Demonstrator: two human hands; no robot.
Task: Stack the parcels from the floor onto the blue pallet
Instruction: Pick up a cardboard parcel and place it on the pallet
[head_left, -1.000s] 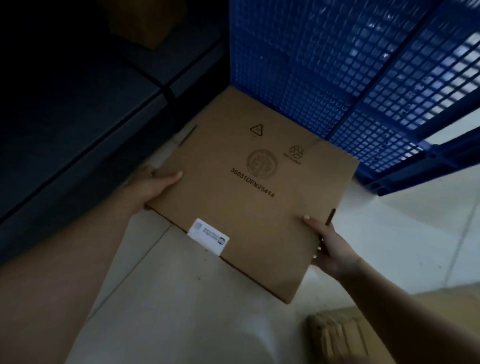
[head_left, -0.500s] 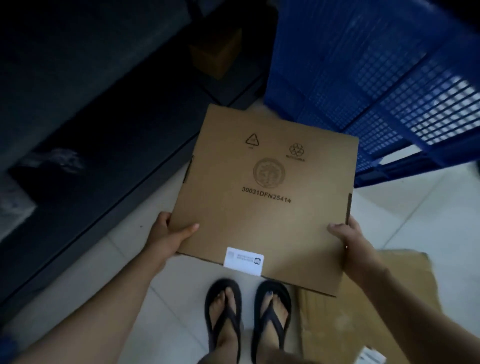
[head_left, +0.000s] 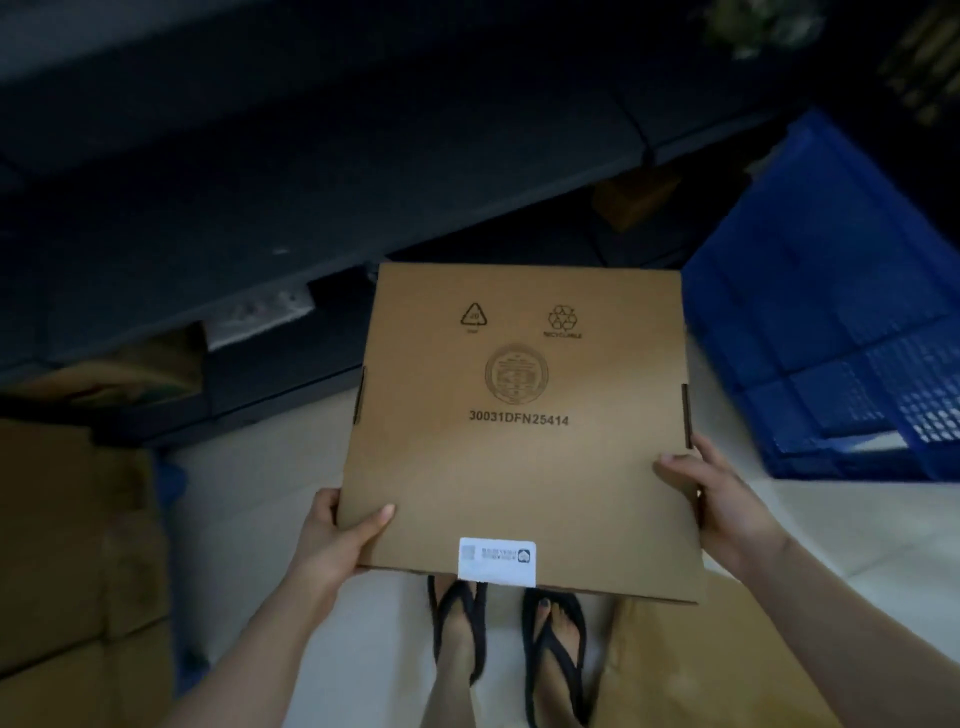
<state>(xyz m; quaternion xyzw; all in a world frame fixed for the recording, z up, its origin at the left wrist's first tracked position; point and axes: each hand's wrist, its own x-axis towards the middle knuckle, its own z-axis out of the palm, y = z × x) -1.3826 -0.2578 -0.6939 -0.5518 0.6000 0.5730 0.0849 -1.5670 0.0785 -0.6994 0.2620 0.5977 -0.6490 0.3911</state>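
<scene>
Both hands are gripping a flat, square brown cardboard parcel (head_left: 519, 431) by its near corners, with the left hand (head_left: 337, 540) and the right hand (head_left: 722, 499) each laying a thumb on top. A blue gridded plastic pallet (head_left: 831, 338) is sitting ahead-right, nearer the right hand and apart from the parcel. Fingers underneath are hiding, and the pallet is running off-frame.

Four parcels (head_left: 519, 441) (head_left: 675, 670) (head_left: 67, 545) (head_left: 634, 200), two hands (head_left: 332, 540) (head_left: 727, 509), one pallet (head_left: 821, 312)
</scene>
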